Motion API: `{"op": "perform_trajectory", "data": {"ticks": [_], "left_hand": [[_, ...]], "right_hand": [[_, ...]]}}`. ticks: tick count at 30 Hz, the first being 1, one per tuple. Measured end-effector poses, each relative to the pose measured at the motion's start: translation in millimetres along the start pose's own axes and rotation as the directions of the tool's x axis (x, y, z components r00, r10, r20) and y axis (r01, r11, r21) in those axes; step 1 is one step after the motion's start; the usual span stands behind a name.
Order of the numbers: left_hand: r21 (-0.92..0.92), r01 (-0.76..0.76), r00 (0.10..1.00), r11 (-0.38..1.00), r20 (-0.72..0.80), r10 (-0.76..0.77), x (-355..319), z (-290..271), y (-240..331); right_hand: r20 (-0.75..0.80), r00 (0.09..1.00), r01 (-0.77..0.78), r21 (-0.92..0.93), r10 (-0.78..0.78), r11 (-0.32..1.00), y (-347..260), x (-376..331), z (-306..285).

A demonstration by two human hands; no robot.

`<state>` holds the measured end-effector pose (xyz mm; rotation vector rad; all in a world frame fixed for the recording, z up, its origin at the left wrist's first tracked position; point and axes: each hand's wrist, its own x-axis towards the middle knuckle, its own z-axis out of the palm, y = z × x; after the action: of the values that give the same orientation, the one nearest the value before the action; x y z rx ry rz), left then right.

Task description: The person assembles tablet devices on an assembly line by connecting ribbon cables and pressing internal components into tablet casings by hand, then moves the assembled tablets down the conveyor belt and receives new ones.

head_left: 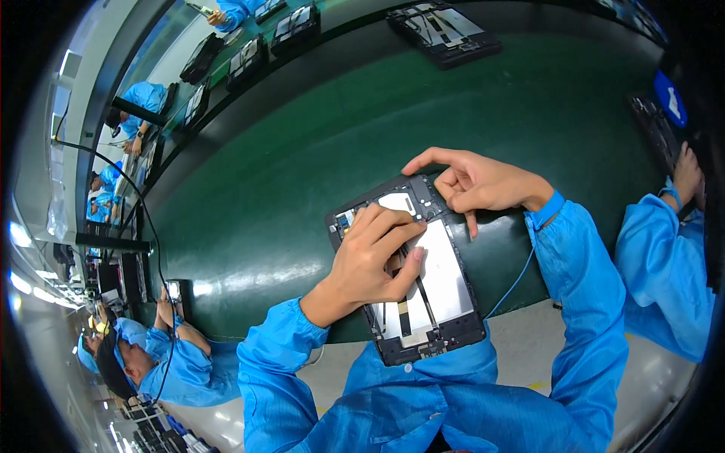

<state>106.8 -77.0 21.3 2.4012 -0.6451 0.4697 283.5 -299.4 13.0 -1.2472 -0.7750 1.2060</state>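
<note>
An opened tablet (pixel 447 264), with its dark frame, silver inner plate and black flat cables bared, lies tilted at the front of the green table. Its near end reaches past the table edge. My left hand (pixel 370 257) rests over the upper left part of the tablet, fingers stretched out and thumb apart, hiding the parts below. My right hand (pixel 483 185) is at the tablet's upper right corner. Its index finger reaches to the top edge, while the other fingers are partly bent and spread. A blue band circles my right wrist.
The green table (pixel 287 196) curves around me. Another opened tablet (pixel 445 34) lies at the far side, with several more (pixel 294 29) on the line at far left. Co-workers in blue sit at left (pixel 181 362) and right (pixel 664 272). A blue cord (pixel 517 281) hangs from my wristband.
</note>
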Motion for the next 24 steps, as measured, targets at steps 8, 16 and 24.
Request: {"op": "perform_trajectory", "data": {"ticks": [8,16,24], "left_hand": [[0.002,-0.003,0.998,1.0,0.066,0.003,-0.1,-3.8,-0.7],[0.031,0.001,0.995,1.0,0.1,-0.004,1.2,-5.3,1.9],[0.1,-0.01,0.993,0.995,0.117,-0.001,3.3,-5.7,12.0]], "right_hand": [[0.024,1.0,0.005,0.028,-0.006,1.0,0.1,-1.6,0.8],[-0.03,0.999,-0.037,0.053,0.039,0.998,-6.3,-2.1,5.9],[-0.142,0.956,0.248,-0.067,-0.255,0.966,16.0,13.7,11.9]]}}
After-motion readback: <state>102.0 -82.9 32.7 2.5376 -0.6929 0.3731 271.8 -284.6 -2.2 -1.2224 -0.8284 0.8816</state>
